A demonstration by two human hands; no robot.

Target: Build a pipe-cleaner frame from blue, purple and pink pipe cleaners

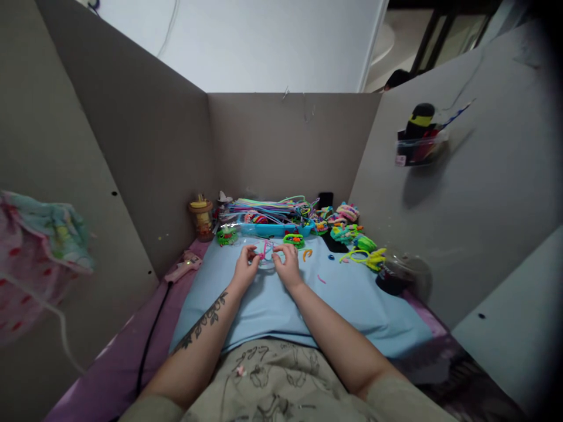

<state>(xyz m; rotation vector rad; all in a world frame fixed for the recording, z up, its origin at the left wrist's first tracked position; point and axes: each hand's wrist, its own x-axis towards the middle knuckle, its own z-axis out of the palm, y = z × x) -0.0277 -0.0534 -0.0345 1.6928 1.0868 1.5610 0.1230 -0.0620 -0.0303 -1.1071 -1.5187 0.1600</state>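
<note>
Over the light blue cloth, my left hand is closed, thumb and fingers pinching a pink pipe cleaner. My right hand pinches a pale blue pipe cleaner close beside it. Both strands stand bent between the fingertips; how they are joined is too small to tell. Just beyond my right hand lies a green woven pipe-cleaner piece with coloured bits in its middle. To its right is a curved orange piece, and nearer to me a short pink scrap.
A blue tray heaped with pipe cleaners stands at the back. Finished-looking colourful pieces crowd the right, before a dark round container. At left are a pink glue gun with a black cord and a brown cup. Grey panels enclose the table.
</note>
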